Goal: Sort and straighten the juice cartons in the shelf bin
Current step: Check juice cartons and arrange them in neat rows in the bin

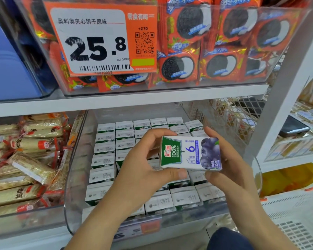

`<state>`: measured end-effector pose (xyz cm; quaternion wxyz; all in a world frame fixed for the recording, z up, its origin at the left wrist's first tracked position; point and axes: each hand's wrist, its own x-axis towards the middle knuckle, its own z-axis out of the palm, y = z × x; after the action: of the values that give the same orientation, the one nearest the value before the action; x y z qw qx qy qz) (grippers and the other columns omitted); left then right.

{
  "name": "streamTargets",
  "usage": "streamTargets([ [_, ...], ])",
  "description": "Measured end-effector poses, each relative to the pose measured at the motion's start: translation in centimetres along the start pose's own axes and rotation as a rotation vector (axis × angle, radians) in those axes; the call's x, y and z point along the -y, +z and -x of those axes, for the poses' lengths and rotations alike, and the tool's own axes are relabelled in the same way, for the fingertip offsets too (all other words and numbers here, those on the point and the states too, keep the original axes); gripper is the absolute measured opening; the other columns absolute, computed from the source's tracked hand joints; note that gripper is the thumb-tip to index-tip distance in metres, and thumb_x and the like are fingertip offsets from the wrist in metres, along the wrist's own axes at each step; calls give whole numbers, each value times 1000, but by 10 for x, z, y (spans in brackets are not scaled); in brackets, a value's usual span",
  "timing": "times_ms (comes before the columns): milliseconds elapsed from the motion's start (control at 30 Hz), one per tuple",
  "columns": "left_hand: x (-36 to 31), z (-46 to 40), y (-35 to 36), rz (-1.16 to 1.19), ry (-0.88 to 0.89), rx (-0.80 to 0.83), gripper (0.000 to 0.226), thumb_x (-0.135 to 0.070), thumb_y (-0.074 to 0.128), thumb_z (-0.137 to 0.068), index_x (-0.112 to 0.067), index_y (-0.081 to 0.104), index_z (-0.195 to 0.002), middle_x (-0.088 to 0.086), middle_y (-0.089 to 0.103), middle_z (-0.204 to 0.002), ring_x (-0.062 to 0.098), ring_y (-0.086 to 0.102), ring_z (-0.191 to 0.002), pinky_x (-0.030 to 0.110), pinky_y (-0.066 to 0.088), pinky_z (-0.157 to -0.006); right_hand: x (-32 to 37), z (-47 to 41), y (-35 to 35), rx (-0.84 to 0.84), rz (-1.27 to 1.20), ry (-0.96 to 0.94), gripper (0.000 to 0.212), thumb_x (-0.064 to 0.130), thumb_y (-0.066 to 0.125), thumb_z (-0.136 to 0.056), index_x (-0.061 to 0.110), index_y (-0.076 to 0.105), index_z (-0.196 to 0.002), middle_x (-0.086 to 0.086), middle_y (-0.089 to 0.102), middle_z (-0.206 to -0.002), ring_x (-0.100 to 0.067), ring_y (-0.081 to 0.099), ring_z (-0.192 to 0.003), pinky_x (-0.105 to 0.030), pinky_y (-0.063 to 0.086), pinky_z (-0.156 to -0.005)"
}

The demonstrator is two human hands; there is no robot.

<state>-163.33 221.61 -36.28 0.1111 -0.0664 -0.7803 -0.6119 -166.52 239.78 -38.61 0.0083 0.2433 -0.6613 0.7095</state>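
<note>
A small white, green and purple juice carton (191, 153) with a blueberry picture lies sideways in the air above the bin, its printed face towards me. My left hand (143, 168) grips its left end, thumb along the bottom edge. My right hand (229, 166) holds its right end from behind. Below, a clear plastic shelf bin (70, 177) holds several rows of the same cartons (105, 161) standing upright, white tops showing. The cartons under my hands are hidden.
A neighbouring bin on the left holds wrapped rice-cracker bars (27, 159). The shelf above carries orange cookie packs (197, 44) and a large price tag (98, 40). A white shelf post (287, 98) rises at the right, with a yellow bin (287, 179) beyond.
</note>
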Motion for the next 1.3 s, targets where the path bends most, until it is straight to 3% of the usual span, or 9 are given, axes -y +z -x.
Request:
streamTargets([
  [167,5,3,7,-248,106,-132,68,-20,88,-61,-50,49,-107,-28,59,-114,-3,52,-112,13,39,-91,1,1,1,-2,84,-90,70,1,57,-76,42,49,-132,11,60,-128,-9,57,-118,-22,54,-81],
  [300,12,2,8,-539,227,-207,69,-17,85,-67,-45,44,-115,-29,55,-115,-17,40,-109,-3,25,-91,0,2,4,-15,315,-231,76,0,58,-76,33,41,-142,16,52,-131,-5,51,-123,-15,51,-83],
  [433,17,1,7,-720,266,-240,71,-11,79,-64,-32,42,-120,-11,57,-117,-3,41,-108,-5,21,-91,1,6,9,-18,354,-292,75,16,63,-77,35,33,-143,17,50,-133,-9,55,-119,-19,51,-84],
  [500,20,1,8,-742,247,-236,72,-11,78,-63,-34,42,-121,-14,55,-115,-1,41,-108,1,32,-84,3,7,12,-20,423,-318,73,24,63,-76,39,34,-141,22,50,-131,-5,55,-114,-14,47,-86],
  [700,20,5,28,-510,88,42,56,-31,61,-70,-54,40,-116,-33,52,-98,-11,46,-96,12,41,-76,3,4,13,-60,468,-232,66,44,71,-68,42,46,-129,26,51,-118,0,53,-113,-9,41,-90],
  [867,17,3,24,-334,41,120,64,-23,69,-67,-71,39,-97,-39,58,-99,-16,57,-89,3,42,-68,4,6,15,-89,451,-219,71,44,75,-63,43,47,-128,19,55,-114,0,54,-111,-5,39,-88],
  [1033,18,4,25,-333,14,132,49,-22,64,-69,-57,45,-98,-32,58,-98,-7,59,-86,16,49,-68,6,8,16,-39,503,-243,73,45,73,-67,39,43,-133,22,52,-112,1,53,-110,-5,38,-88],
  [1167,20,3,28,-281,-25,116,38,-23,57,-66,-50,49,-92,-30,61,-82,-3,58,-73,27,53,-71,9,8,18,-44,552,-269,73,47,71,-67,38,41,-133,21,50,-116,8,50,-108,-2,37,-87],
  [1300,21,3,28,-242,-18,108,40,-29,58,-66,-53,49,-97,-28,63,-87,-3,60,-76,21,52,-70,9,8,17,-53,552,-280,72,45,72,-67,37,42,-132,18,52,-116,8,51,-108,-2,38,-86],
])
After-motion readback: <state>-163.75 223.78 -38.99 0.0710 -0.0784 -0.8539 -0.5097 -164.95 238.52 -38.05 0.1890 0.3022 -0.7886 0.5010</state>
